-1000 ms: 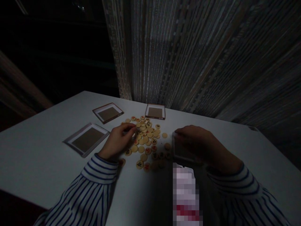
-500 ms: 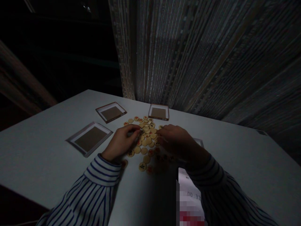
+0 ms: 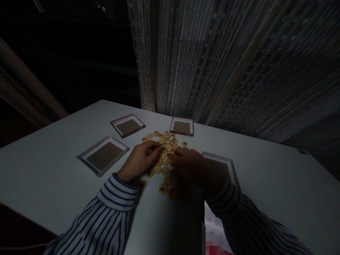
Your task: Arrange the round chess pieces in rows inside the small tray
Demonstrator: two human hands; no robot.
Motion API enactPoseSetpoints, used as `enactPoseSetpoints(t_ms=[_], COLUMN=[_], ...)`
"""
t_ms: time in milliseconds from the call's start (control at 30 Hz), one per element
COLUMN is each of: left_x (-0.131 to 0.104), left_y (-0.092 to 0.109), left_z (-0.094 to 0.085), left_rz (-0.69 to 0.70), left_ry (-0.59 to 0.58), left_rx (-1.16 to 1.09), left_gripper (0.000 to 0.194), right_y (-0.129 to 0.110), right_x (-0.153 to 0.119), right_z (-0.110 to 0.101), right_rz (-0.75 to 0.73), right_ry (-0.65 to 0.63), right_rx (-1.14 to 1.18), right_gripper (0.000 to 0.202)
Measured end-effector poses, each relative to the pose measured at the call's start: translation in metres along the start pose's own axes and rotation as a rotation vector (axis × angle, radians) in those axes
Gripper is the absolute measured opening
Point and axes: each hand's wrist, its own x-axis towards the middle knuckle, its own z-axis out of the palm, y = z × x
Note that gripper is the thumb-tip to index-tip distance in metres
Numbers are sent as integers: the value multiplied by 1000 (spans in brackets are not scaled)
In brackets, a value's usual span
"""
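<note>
Round wooden xiangqi pieces (image 3: 157, 169) with red or black characters, some blank side up, lie in a loose heap at the middle of the white table. My left hand (image 3: 139, 159) is at the heap's left side, thumb and forefinger closed on a xiangqi piece whose pale edge barely shows at the fingertips. From the right, my right hand (image 3: 192, 164) reaches over the heap, its fingers bent together and down among the pieces. Deep shadow hides what those fingers hold, if anything. Several pieces under and behind this hand are covered or very dark.
Shallow open box trays stand around the heap: a grey one (image 3: 122, 146) at left, a brown-edged one (image 3: 142, 126) behind it, another (image 3: 192, 130) at the back, and one (image 3: 233, 168) partly behind my right hand. A lit phone (image 3: 212, 220) lies beneath my right forearm. A curtain (image 3: 212, 63) hangs beyond the table (image 3: 265, 170).
My right hand has moved left and inward over the heap, uncovering more of the right tray. The left hand keeps its pinch in nearly the same place. The view has shifted slightly.
</note>
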Motion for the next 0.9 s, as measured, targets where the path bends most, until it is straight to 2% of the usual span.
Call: enactPoseSetpoints(t_ms=[167, 367, 900], left_x=[0, 0, -1], left_y=[-1, 0, 1], left_z=[1, 1, 2], left_rz=[-4, -29, -19], left_ry=[-11, -32, -30], left_rx=[-16, -41, -43], left_gripper=[28, 29, 26], right_y=[-3, -6, -3], right_x=[0, 2, 9], right_z=[0, -1, 0], right_rz=[21, 6, -5], right_ry=[-59, -48, -106], right_rx=[-53, -91, -21], right_gripper=[29, 25, 17])
